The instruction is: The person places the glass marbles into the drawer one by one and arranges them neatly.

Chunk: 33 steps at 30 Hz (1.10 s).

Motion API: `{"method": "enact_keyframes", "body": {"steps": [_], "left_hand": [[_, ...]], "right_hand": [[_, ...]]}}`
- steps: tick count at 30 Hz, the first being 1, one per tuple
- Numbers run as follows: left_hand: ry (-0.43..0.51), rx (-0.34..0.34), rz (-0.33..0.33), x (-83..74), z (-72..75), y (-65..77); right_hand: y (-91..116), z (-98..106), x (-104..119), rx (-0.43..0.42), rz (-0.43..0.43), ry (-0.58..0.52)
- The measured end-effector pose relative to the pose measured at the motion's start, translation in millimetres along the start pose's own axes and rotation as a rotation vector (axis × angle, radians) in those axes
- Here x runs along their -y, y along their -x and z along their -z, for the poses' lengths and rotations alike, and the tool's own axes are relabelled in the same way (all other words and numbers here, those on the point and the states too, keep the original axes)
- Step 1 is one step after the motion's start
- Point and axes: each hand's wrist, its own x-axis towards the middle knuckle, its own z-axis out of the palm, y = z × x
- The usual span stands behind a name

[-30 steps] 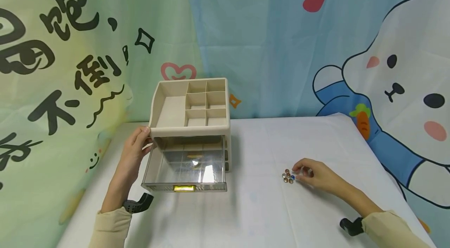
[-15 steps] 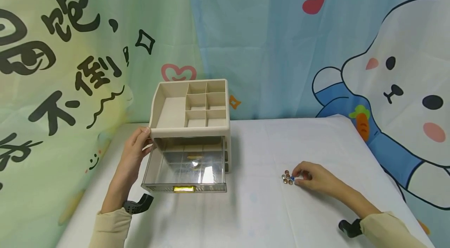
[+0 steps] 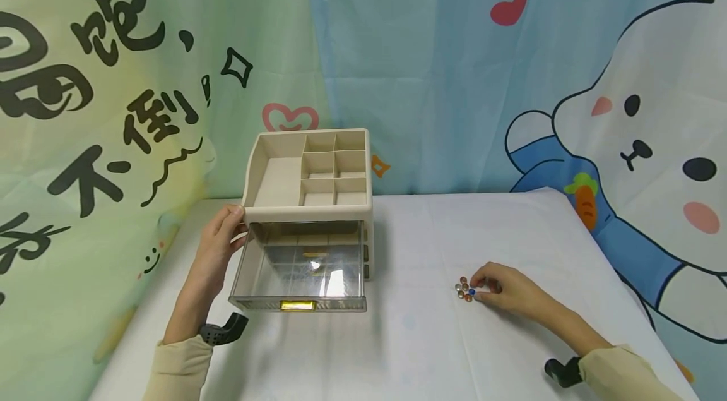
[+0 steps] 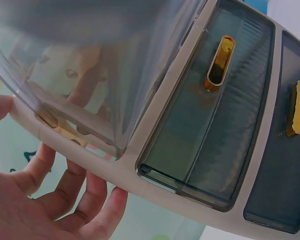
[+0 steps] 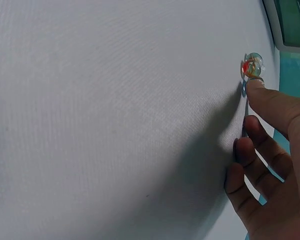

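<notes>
Right hand (image 3: 514, 287): closer to the marbles (image 3: 461, 294) than a second ago, thumb and finger now at the blue marble (image 3: 471, 292) on the desk (image 3: 420, 338); reach apparently complete, pinch cannot be told. Left hand (image 3: 214, 243): clamped on the drawer box (image 3: 309, 214)'s side edge, open drawer (image 3: 341, 304) to its right.

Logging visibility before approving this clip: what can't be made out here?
Head view: whether the right grip pinches the small blue glass marble; contact too small.
Right wrist view: most glass marbles; hidden by the right grip and clear red-flecked glass marble.
Left wrist view: rightmost dark translucent plastic drawer's far side; cut off by right edge.
</notes>
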Motion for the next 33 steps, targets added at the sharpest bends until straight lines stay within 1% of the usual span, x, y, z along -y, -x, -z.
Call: {"method": "enact_keyframes", "body": {"steps": [5,16,22,25,28,33], "left_hand": [[0.006,0.001,-0.005,0.1,-0.2,0.2],[-0.006,-0.009,0.001,1.0,0.2,-1.3],[-0.007,-0.006,0.002,1.1,0.5,-2.4],[-0.007,-0.009,0.001,1.3,0.4,-2.5],[-0.004,-0.008,0.002,1.3,0.3,-2.5],[-0.004,-0.009,0.001,0.7,0.1,-2.3]], "right_hand": [[0,-1,1,0.003,-0.017,0.007],[1,2,1,0.002,-0.001,0.013],[1,9,4,-0.039,0.077,0.002],[-1,13,9,-0.065,0.101,0.006],[-4,16,17,-0.084,0.117,-0.009],[-9,18,34,-0.083,0.164,-0.057]]}}
